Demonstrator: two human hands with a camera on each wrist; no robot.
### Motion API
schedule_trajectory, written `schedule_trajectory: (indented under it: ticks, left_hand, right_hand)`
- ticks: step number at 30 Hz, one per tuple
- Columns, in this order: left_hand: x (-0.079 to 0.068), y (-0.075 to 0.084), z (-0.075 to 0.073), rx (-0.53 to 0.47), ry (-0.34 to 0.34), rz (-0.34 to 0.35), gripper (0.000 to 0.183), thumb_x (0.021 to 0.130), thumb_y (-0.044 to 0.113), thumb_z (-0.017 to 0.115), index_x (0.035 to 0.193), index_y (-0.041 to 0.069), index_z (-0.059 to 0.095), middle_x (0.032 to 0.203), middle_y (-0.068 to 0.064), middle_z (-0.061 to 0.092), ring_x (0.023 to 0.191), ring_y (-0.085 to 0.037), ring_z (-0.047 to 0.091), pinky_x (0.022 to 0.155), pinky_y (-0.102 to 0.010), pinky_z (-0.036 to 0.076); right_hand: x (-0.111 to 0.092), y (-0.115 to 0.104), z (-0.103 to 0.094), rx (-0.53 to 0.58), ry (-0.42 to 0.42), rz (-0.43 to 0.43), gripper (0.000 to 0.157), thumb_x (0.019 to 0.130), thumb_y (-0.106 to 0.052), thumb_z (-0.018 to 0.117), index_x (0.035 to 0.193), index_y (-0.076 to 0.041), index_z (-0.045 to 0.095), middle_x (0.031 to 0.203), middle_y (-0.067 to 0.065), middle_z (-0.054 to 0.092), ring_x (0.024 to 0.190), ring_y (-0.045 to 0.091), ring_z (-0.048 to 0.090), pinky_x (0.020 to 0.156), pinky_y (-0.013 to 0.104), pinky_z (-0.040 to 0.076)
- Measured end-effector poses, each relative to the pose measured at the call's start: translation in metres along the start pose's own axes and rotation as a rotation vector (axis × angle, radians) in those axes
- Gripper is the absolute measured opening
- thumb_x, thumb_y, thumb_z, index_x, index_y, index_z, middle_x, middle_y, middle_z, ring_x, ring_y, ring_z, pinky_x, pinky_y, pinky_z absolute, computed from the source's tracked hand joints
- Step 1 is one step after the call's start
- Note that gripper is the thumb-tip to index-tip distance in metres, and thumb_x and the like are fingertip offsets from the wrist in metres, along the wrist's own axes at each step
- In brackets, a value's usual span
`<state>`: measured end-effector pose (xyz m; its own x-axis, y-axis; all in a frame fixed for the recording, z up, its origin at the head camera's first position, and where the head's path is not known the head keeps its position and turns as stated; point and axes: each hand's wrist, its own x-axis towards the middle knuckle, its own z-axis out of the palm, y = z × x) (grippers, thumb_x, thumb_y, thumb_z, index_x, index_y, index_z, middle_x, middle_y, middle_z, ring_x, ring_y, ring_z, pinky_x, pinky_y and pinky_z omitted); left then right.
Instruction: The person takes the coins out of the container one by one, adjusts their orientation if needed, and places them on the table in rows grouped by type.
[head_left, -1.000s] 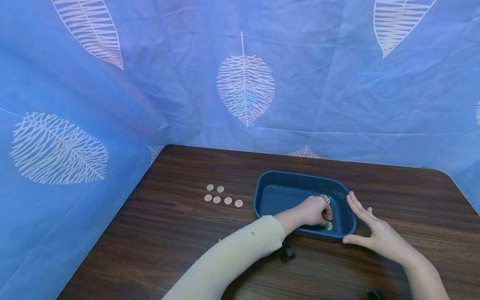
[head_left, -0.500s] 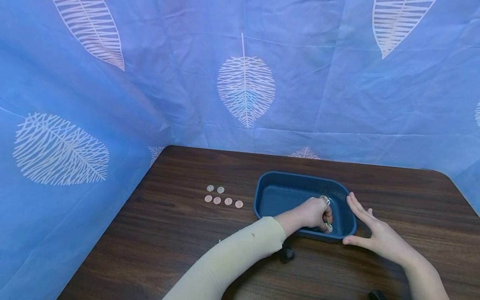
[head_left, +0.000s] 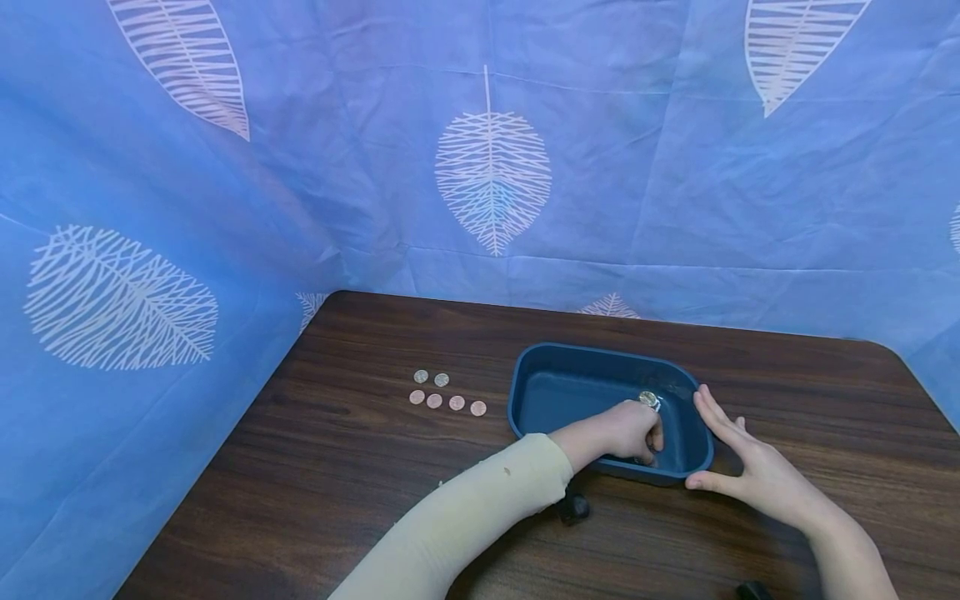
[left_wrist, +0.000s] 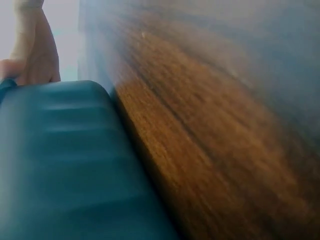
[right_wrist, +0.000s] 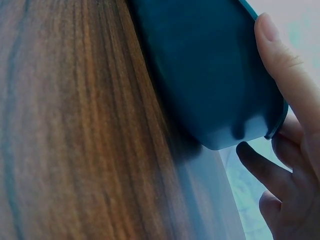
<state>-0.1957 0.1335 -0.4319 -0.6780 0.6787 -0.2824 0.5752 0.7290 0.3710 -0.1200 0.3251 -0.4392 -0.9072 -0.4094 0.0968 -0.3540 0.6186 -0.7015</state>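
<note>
A dark blue plastic bin (head_left: 570, 379) with rounded corners sits on the wooden table. My left hand (head_left: 626, 429) reaches over its near wall, fingers curled down at the bin's floor. A coin is at those fingertips, mostly hidden by them. Just beyond the knuckles, a silvery coin (head_left: 648, 399) lies on the bin's floor. My right hand (head_left: 738, 458) holds the bin's right end, thumb at the near corner and fingers at the far one. In the right wrist view the thumb (right_wrist: 282, 57) rests along the bin's side (right_wrist: 200, 75).
To the bin's left, two silvery coins (head_left: 442, 380) form a row above a row of several copper coins (head_left: 457, 402). Black wrist-camera parts (head_left: 573, 508) show below the left wrist. A blue leaf-print cloth (head_left: 360, 167) hangs behind the table (head_left: 337, 467).
The coin that showed by my left fingertips is now mostly hidden, with the fingers shifted slightly over it. My right hand, the bin and the coin rows stay put.
</note>
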Motion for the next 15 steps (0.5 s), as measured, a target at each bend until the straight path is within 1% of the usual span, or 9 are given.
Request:
schedule_trajectory:
  ticks: [3,6,11,15]
  left_hand:
    - [-0.0020,0.0003,-0.0014,-0.016,0.075,-0.042,0.025,0.075,0.029,0.082,0.094,0.022,0.069,0.084,0.016,0.057,0.074,0.007,0.050,0.065,-0.008,0.040]
    - [-0.0042,-0.0011,-0.0025,-0.051,0.129,-0.053,0.025,0.071,0.029,0.084,0.088,0.022,0.066,0.080,0.015,0.055,0.071,0.005,0.049,0.063,-0.008,0.040]
    - [-0.0085,-0.0049,-0.0042,-0.070,0.159,-0.027,0.025,0.070,0.029,0.085,0.080,0.020,0.064,0.075,0.014,0.053,0.068,0.003,0.048,0.062,-0.009,0.039]
    - [-0.0089,-0.0055,-0.0044,-0.097,0.163,-0.068,0.022,0.069,0.026,0.086,0.075,0.021,0.065,0.071,0.015,0.054,0.067,0.004,0.049,0.063,-0.009,0.040]
  right_hand:
    - [-0.0002,-0.0001,-0.0007,0.002,0.002,-0.002,0.103,0.080,-0.019,0.078,0.155,-0.022,0.007,0.158,-0.005,-0.007,0.129,0.064,0.005,0.095,0.076,0.006]
    - [-0.0005,-0.0001,-0.0009,0.001,0.003,-0.005,0.103,0.080,-0.019,0.078,0.155,-0.022,0.007,0.158,-0.005,-0.007,0.130,0.063,0.006,0.097,0.074,0.005]
    - [0.0001,0.0002,-0.0009,-0.007,0.006,-0.012,0.103,0.080,-0.020,0.078,0.155,-0.022,0.007,0.158,-0.005,-0.006,0.130,0.063,0.007,0.099,0.073,0.004]
    - [0.0012,0.0005,-0.0010,-0.015,0.009,-0.020,0.103,0.080,-0.020,0.078,0.155,-0.021,0.007,0.159,-0.004,-0.006,0.129,0.063,0.009,0.100,0.072,0.004]
